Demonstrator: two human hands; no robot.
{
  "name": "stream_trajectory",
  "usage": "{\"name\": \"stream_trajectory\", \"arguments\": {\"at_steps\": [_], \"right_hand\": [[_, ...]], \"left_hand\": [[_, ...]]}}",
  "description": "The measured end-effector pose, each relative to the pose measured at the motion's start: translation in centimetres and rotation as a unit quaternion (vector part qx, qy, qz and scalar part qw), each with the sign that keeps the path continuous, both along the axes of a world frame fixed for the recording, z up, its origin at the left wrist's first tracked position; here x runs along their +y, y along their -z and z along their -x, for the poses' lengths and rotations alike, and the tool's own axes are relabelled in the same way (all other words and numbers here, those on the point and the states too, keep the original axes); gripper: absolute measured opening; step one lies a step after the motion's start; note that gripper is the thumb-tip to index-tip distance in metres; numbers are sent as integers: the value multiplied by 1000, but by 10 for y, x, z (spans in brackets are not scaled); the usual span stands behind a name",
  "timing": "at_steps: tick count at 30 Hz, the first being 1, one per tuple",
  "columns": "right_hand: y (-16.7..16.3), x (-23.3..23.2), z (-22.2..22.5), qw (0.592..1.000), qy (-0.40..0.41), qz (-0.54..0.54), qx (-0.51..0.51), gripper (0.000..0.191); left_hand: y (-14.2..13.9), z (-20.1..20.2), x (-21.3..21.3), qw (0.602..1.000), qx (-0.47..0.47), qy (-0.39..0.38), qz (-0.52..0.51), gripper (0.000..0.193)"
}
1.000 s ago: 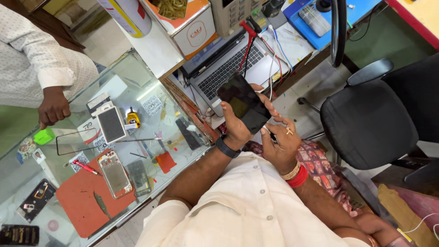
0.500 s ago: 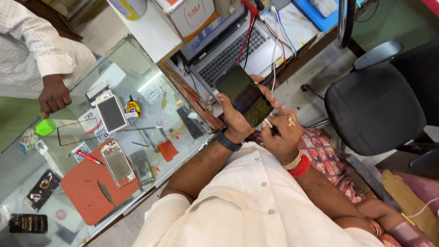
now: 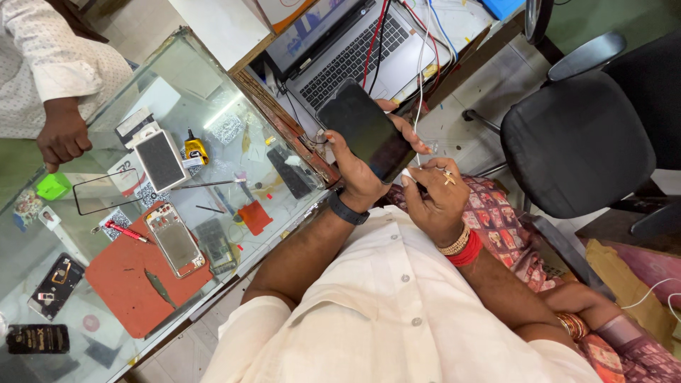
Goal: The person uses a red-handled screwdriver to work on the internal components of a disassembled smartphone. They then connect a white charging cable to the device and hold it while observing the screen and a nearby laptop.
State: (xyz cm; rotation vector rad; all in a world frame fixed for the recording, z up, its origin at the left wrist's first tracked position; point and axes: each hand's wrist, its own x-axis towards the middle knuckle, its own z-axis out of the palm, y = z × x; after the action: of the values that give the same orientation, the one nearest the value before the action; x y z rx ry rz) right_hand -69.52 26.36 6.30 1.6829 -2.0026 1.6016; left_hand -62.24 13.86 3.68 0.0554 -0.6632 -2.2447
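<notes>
My left hand (image 3: 355,174), with a black band on its wrist, grips a dark smartphone (image 3: 365,131) by its lower edge, the blank screen facing up. My right hand (image 3: 440,202), wearing a ring and red and beaded bangles, pinches a small white wad (image 3: 406,174) against the phone's near corner. Both hands hover over my lap, just off the edge of the glass counter (image 3: 213,92).
An open laptop (image 3: 355,53) with red and white cables lies behind the phone. On the counter are a red mat (image 3: 120,269), an opened phone frame (image 3: 174,237), a red screwdriver (image 3: 126,232) and small parts. Another person's hand (image 3: 62,138) rests at the far left. A black office chair (image 3: 574,142) stands right.
The phone has stayed in my left hand while the view drifted. My right hand has come up to the phone's near corner with the white wad.
</notes>
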Motion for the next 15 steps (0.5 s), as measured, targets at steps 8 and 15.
{"name": "stream_trajectory", "arguments": {"at_steps": [8,15], "right_hand": [[3,-1,-8,1000,11,7,-7,17],[6,-2,-4,1000,-6,23,-1,16]], "left_hand": [[4,-3,1,1000,-1,16,-15,103],[4,-5,1,1000,-5,8,13,103]]}}
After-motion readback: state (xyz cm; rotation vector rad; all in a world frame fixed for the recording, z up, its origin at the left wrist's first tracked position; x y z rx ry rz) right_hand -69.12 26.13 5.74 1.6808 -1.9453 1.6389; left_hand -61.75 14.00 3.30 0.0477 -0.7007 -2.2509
